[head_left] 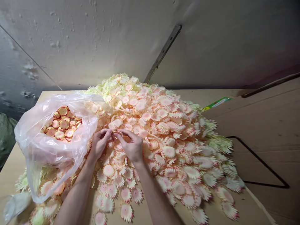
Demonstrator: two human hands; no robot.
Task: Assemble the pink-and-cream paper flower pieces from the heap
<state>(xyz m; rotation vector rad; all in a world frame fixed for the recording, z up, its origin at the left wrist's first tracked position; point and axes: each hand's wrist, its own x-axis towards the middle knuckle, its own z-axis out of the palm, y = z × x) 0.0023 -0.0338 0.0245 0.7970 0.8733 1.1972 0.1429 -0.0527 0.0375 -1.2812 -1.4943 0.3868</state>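
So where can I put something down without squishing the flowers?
The table shows bare patches left of the plastic bag, between the green strip and wall, and along the front right. Flowers crowd the middle, around the left hand and right hand.

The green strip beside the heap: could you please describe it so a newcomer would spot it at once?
Find the big heap of pale, frilled pieces on the table. At its far right edge, toward the wall, a narrow strip sticks out. Its bright green, with yellow nearest the heap, sets it apart.
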